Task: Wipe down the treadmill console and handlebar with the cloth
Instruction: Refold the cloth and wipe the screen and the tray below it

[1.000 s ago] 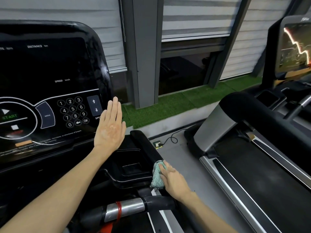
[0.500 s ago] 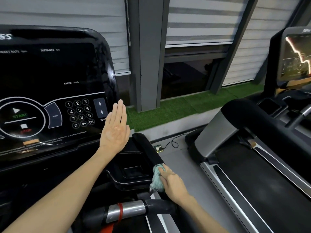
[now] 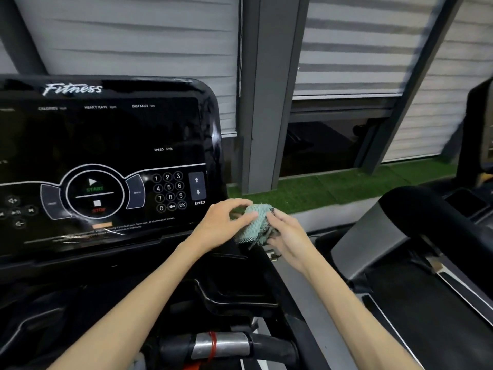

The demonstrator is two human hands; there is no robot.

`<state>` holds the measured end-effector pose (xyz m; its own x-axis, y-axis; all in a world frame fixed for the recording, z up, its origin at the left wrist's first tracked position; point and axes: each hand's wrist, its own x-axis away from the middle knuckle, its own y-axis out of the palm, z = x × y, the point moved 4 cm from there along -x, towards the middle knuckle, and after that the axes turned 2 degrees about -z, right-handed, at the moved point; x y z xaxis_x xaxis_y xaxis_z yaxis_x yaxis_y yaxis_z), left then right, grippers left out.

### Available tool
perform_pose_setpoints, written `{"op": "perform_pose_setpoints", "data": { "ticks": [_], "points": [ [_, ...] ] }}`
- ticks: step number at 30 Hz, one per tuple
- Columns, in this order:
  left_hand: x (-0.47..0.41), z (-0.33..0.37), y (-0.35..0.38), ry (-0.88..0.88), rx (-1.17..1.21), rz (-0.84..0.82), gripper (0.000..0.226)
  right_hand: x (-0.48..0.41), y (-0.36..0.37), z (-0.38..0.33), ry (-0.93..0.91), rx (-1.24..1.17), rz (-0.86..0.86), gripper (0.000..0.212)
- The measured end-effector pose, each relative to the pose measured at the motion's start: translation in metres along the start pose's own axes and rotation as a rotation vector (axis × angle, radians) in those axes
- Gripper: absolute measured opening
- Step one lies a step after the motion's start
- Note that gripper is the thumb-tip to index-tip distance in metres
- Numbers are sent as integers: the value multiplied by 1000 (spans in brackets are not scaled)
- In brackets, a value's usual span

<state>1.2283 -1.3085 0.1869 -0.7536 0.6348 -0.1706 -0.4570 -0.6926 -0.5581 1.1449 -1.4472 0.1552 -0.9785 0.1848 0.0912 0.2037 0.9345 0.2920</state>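
A crumpled teal cloth (image 3: 257,222) is held in the air between both hands, just right of the console's lower right corner. My left hand (image 3: 224,222) curls its fingers over the cloth's left side. My right hand (image 3: 286,235) grips the cloth from the right and below. The black glossy console (image 3: 106,145) fills the left, with a START/STOP dial, a number keypad and speed arrows. At the bottom centre lies the handlebar (image 3: 221,345), a silver sensor section with a red band and black grips.
A black cup-holder tray (image 3: 234,292) sits below the hands. A second treadmill (image 3: 400,236) stands to the right across a grey floor strip. Green artificial turf (image 3: 333,188), a grey pillar and window blinds lie behind.
My right hand lifted the cloth off the tray's right edge up to console height. My left hand, earlier flat and open near the keypad, came over and took hold of the cloth.
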Motion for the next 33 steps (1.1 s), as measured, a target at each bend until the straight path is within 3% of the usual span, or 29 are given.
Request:
{"op": "perform_pose_setpoints", "data": {
  "ticks": [3,7,12,14,18,23,27,28,31,33],
  "points": [
    [2,11,-11,-39,42,12,44,4,18,-28,-68,76,-41,27],
    [3,21,-42,-46,121,129,37,3,41,-57,-162,316,-55,23],
    [17,28,-79,-17,57,60,20,2,66,-85,-332,610,23,27],
    [25,28,-93,14,12,62,16,3,76,-90,-338,622,51,39],
    [36,22,-114,7,56,63,23,3,102,-87,-270,559,17,39],
    [60,20,-117,-7,417,-58,30,9,133,-85,-292,483,48,29],
    [77,16,-112,51,310,-211,71,17,150,-86,-316,468,87,19],
    [78,12,-110,51,297,-189,66,19,152,-87,-309,485,92,19],
    [78,5,-111,20,492,-100,20,23,152,-90,-291,521,108,19],
    [77,0,-113,-6,579,-72,16,25,149,-89,-279,535,122,18]
  ]
}}
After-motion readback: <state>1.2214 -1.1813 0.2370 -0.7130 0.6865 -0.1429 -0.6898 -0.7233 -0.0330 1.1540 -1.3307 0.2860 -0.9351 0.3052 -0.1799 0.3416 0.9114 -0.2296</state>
